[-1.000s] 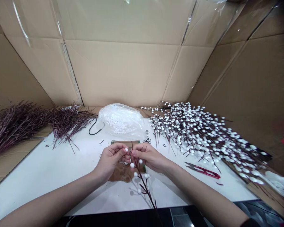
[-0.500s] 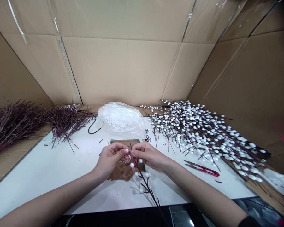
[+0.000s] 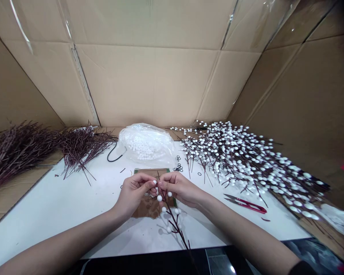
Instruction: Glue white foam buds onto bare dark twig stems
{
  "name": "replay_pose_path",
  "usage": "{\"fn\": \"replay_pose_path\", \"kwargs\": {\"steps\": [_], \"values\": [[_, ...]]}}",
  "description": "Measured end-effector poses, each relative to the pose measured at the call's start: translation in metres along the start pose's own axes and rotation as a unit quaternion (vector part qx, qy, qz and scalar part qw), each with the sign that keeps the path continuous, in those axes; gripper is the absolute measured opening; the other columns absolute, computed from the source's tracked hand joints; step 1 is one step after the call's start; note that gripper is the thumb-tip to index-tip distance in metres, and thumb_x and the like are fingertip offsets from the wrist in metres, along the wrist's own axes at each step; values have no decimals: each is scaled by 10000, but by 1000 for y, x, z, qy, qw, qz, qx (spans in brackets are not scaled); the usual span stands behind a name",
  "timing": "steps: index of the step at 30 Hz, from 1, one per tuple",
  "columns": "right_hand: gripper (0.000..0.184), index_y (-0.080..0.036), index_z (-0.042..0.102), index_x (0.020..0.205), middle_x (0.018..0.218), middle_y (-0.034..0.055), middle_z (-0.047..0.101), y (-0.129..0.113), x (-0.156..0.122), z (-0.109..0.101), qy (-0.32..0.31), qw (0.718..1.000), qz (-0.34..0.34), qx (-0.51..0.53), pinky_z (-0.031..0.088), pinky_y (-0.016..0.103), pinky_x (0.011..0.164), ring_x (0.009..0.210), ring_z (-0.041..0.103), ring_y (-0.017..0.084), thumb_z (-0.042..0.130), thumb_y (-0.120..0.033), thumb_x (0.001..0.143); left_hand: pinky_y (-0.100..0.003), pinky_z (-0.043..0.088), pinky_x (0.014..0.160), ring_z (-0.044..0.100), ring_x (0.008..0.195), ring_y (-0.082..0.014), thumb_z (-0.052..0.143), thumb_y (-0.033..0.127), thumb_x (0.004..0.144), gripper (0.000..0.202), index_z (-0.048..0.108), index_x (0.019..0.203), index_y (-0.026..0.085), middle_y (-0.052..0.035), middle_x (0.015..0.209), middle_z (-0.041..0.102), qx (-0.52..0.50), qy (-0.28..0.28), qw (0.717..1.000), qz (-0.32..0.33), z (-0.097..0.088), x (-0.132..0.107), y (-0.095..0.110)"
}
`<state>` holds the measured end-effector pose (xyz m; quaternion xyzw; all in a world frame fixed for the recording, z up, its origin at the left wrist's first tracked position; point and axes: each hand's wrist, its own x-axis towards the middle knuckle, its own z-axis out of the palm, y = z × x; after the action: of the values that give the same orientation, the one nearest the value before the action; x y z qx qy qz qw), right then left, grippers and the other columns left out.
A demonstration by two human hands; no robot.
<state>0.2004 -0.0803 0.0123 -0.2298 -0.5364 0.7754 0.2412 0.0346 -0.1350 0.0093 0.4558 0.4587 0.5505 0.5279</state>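
Note:
My left hand (image 3: pixel 134 192) pinches a small white foam bead (image 3: pixel 154 182) between thumb and forefinger. My right hand (image 3: pixel 179 188) is closed on a dark red branch (image 3: pixel 175 223) that runs down toward me and carries several white beads. The fingertips of both hands meet at the tip of a twig above a brown cardboard pad (image 3: pixel 149 204) on the white table (image 3: pixel 65 202).
A clear bag of white beads (image 3: pixel 146 146) lies behind the hands. Bare dark red branches (image 3: pixel 31 147) are heaped at the left, beaded branches (image 3: pixel 246 160) at the right. Red-handled snips (image 3: pixel 246 205) lie right of my right wrist. Cardboard walls (image 3: pixel 149 76) surround the table.
The hands have stayed together at the twig tip; the branch has shifted slightly in my right hand. The view has tilted a little.

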Motion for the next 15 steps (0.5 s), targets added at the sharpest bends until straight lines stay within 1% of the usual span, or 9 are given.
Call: {"fn": "replay_pose_path", "kwargs": {"steps": [5, 15], "values": [[267, -116, 633, 679, 581, 1, 628, 0, 0, 1, 8, 1000, 19, -1, 428, 180, 455, 498, 588, 87, 701, -367, 740, -229, 497, 603, 609, 573, -119, 683, 251, 739, 107, 677, 749, 145, 2, 579, 655, 12, -13, 1000, -1, -1, 0, 0], [293, -124, 603, 652, 555, -11, 599, 1, 1, 3, 10, 999, 33, 5, 438, 190, 428, 496, 592, 102, 712, -387, 722, -242, 491, 595, 598, 569, -125, 687, 256, 730, 110, 681, 733, 146, -4, 591, 645, 18, -15, 1000, 14, -2, 0, -1]]}}
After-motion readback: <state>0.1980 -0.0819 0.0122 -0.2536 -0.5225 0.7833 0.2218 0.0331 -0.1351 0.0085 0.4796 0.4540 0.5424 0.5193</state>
